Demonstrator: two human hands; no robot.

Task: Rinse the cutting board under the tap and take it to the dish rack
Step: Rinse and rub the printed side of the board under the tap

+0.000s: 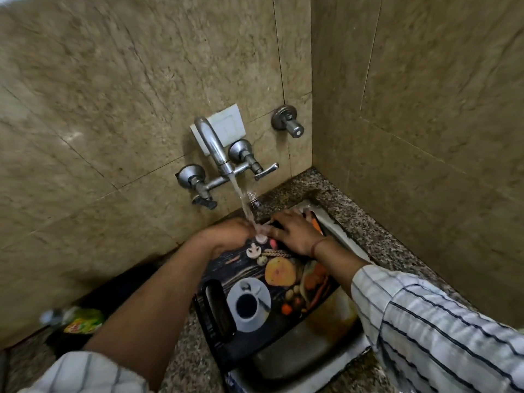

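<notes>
Cutting board (272, 302) lies tilted across the sink (297, 361), printed face up, far end under the running stream. Left hand (226, 232) grips the far left edge, fingers curled round it. Right hand (295, 232) is spread flat on the far right part of the board, palm down, pressing or rubbing rather than gripping (exact finger contact blurred by water). Stream from the tap (215, 148) lands between both hands.

Handling guess: rigid, flat and thin, glossy print, so slick when wet; moderate weight. The glossy look suggests glass or hard plastic, can't tell which, so treat as breakable and don't knock it on the sink rim. Best hold for carrying: the slot handle (219, 307) at the near left end, plus a second hand on the opposite long edge, wrapped round the edge rather than pressed on the wet face.

Granite desk (368, 222) surrounds the sink; dish rack not in view.
</notes>
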